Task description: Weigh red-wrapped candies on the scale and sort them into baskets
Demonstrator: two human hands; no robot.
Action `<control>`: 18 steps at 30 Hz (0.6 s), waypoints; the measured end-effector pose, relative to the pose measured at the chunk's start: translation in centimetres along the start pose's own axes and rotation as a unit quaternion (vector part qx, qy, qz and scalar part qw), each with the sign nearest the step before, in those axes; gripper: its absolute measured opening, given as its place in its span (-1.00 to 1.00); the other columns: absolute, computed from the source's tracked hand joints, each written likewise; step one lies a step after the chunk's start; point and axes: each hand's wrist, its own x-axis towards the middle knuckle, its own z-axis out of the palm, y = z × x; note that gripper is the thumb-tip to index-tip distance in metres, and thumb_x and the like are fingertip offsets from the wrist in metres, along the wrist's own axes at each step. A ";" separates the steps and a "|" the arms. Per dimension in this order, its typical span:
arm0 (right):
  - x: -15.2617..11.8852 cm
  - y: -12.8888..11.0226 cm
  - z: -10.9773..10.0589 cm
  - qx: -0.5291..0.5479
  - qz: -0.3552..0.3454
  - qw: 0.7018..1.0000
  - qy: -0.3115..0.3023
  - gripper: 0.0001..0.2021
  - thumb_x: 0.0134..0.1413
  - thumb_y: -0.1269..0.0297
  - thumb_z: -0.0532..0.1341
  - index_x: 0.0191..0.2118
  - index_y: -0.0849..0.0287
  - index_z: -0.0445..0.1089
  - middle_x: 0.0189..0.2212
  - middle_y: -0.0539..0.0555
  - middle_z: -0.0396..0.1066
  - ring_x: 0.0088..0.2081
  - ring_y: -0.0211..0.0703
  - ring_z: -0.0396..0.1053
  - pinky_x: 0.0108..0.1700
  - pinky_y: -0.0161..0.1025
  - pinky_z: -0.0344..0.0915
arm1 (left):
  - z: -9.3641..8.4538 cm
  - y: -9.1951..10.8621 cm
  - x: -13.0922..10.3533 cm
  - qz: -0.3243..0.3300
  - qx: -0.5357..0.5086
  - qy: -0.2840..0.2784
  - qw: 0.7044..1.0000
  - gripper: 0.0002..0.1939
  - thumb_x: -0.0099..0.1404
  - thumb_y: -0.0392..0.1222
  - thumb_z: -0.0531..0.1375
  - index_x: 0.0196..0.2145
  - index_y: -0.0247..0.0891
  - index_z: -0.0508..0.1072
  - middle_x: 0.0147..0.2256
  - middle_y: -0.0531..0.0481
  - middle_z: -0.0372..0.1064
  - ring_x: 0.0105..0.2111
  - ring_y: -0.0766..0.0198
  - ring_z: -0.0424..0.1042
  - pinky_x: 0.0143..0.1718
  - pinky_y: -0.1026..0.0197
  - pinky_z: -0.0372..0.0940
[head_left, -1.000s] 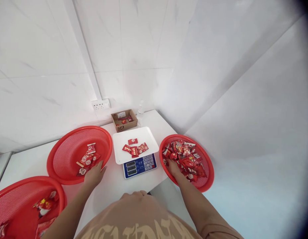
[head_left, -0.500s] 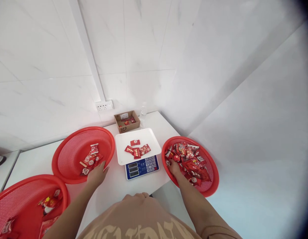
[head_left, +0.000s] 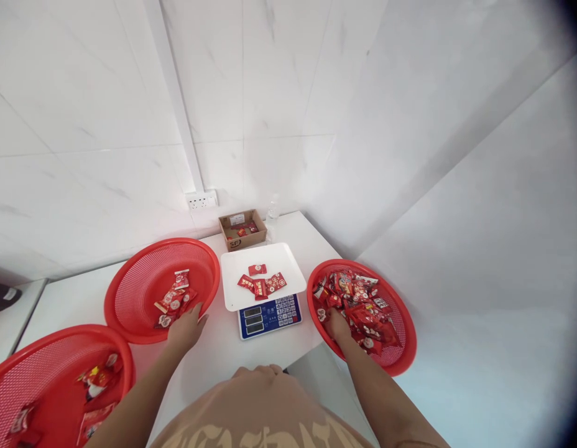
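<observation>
My left hand (head_left: 186, 330) rests over the near right rim of a red mesh basket (head_left: 143, 264), its thumb and index finger apart. Its other fingers are partly hidden, close to several red wrapped snack packets (head_left: 175, 305) in that basket. On the right, my right hand (head_left: 337, 326) reaches into another red basket (head_left: 406, 358), down among a heap of red snack packets (head_left: 363, 314). Its fingertips are hidden there, so any grip cannot be made out. Between the hands stands a blue digital scale (head_left: 270, 316) with a white tray (head_left: 232, 264) on top, carrying several red packets (head_left: 260, 287).
At the lower left, a third red basket (head_left: 60, 336) holds some packets. A small cardboard box (head_left: 244, 239) with red packets stands behind the scale, beside a clear plastic bottle (head_left: 272, 211). Walls close off the white table (head_left: 311, 242) at the back and right.
My right hand has shifted slightly right and nearer to me within its basket. My left hand stays at the basket rim. The whole view has moved a little.
</observation>
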 end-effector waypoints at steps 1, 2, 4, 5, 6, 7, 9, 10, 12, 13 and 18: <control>0.0 0.1 -0.1 0.035 0.011 0.999 0.000 -0.66 -0.03 0.43 0.05 -0.08 0.25 0.35 -0.31 0.16 0.48 -0.25 -0.07 0.43 -0.20 -0.23 0.26 | 0.0 0.0 0.0 0.001 0.003 0.000 1.000 -0.50 0.34 -0.05 -0.14 0.14 -0.33 0.17 -0.04 -0.30 0.36 -0.10 -0.05 0.40 -0.17 -0.02 0.26; 0.0 0.3 -0.4 0.067 0.018 0.998 0.004 -0.66 -0.05 0.46 0.04 -0.11 0.24 0.37 -0.34 0.14 0.49 -0.28 -0.08 0.44 -0.21 -0.24 0.26 | -0.1 0.1 -0.1 0.003 0.007 0.000 1.000 -0.51 0.34 -0.06 -0.14 0.14 -0.33 0.17 -0.03 -0.29 0.36 -0.10 -0.04 0.39 -0.17 -0.02 0.26; 0.0 0.4 -1.2 0.104 0.019 0.994 0.033 -0.66 -0.03 0.45 0.02 -0.12 0.26 0.37 -0.28 0.16 0.48 -0.21 -0.08 0.43 -0.17 -0.26 0.26 | -0.2 0.1 -0.1 0.005 0.011 0.000 1.000 -0.51 0.34 -0.07 -0.14 0.13 -0.34 0.18 -0.02 -0.30 0.34 -0.09 -0.04 0.39 -0.16 -0.02 0.26; -0.1 0.4 -1.8 0.115 0.015 0.991 0.061 -0.66 -0.01 0.42 0.00 -0.11 0.28 0.37 -0.22 0.20 0.46 -0.15 -0.07 0.41 -0.12 -0.25 0.25 | -0.2 0.2 -0.2 0.005 0.011 -0.001 1.000 -0.52 0.34 -0.07 -0.14 0.12 -0.34 0.19 -0.01 -0.30 0.34 -0.09 -0.03 0.39 -0.16 -0.02 0.26; -0.1 0.2 -2.4 0.128 0.012 0.987 0.097 -0.64 0.02 0.38 -0.02 -0.09 0.31 0.35 -0.15 0.23 0.44 -0.09 -0.05 0.38 -0.07 -0.23 0.23 | -0.3 0.2 -0.2 0.004 0.010 -0.002 1.000 -0.52 0.34 -0.08 -0.14 0.11 -0.34 0.20 -0.01 -0.30 0.34 -0.09 -0.03 0.38 -0.16 -0.01 0.26; -0.2 -0.1 -3.2 0.149 0.007 0.979 0.136 -0.62 0.04 0.34 -0.04 -0.06 0.33 0.33 -0.10 0.26 0.40 -0.04 -0.03 0.34 -0.03 -0.21 0.21 | -0.3 0.2 -0.2 0.004 0.009 -0.002 1.000 -0.53 0.34 -0.08 -0.14 0.11 -0.34 0.20 -0.01 -0.31 0.34 -0.09 -0.02 0.38 -0.16 -0.01 0.26; -0.5 -1.5 -4.7 0.215 -0.012 0.955 0.205 -0.59 0.04 0.27 -0.03 -0.03 0.32 0.32 -0.05 0.28 0.37 0.00 0.01 0.30 0.01 -0.16 0.20 | -0.4 0.3 -0.2 -0.001 0.008 -0.004 1.000 -0.53 0.34 -0.08 -0.14 0.11 -0.33 0.20 -0.02 -0.30 0.35 -0.09 -0.01 0.39 -0.16 0.00 0.25; -0.7 -2.6 -5.3 0.254 -0.029 0.942 0.219 -0.59 0.03 0.23 -0.01 -0.04 0.29 0.32 -0.05 0.26 0.37 -0.01 0.01 0.30 0.01 -0.14 0.20 | -0.4 0.3 -0.2 -0.003 0.008 -0.004 1.000 -0.53 0.34 -0.08 -0.14 0.12 -0.33 0.19 -0.02 -0.30 0.35 -0.09 -0.01 0.39 -0.16 0.00 0.25; -1.1 -5.4 -6.2 0.332 -0.068 0.922 0.185 -0.60 -0.05 0.15 0.10 -0.09 0.23 0.34 -0.10 0.20 0.41 -0.08 -0.01 0.35 -0.03 -0.13 0.24 | -0.4 0.4 -0.1 -0.007 0.011 -0.003 1.000 -0.52 0.34 -0.07 -0.14 0.13 -0.32 0.18 -0.02 -0.29 0.35 -0.10 0.00 0.40 -0.16 0.01 0.26; -1.3 -7.0 -6.3 0.368 -0.095 0.913 0.150 -0.60 -0.09 0.11 0.15 -0.13 0.22 0.36 -0.14 0.18 0.43 -0.13 -0.03 0.37 -0.06 -0.15 0.27 | -0.4 0.4 -0.1 -0.008 0.013 -0.003 1.000 -0.52 0.34 -0.07 -0.14 0.13 -0.32 0.17 -0.03 -0.28 0.36 -0.10 0.00 0.40 -0.16 0.02 0.26; -1.8 -14.9 -5.3 0.433 -0.164 0.885 -0.049 -0.61 -0.13 0.17 0.19 -0.12 0.21 0.36 -0.23 0.11 0.46 -0.29 -0.14 0.42 -0.25 -0.21 0.36 | -0.5 0.5 0.0 -0.007 0.012 -0.010 1.000 -0.53 0.34 -0.07 -0.12 0.12 -0.32 0.17 -0.01 -0.27 0.35 -0.07 0.01 0.38 -0.15 0.04 0.25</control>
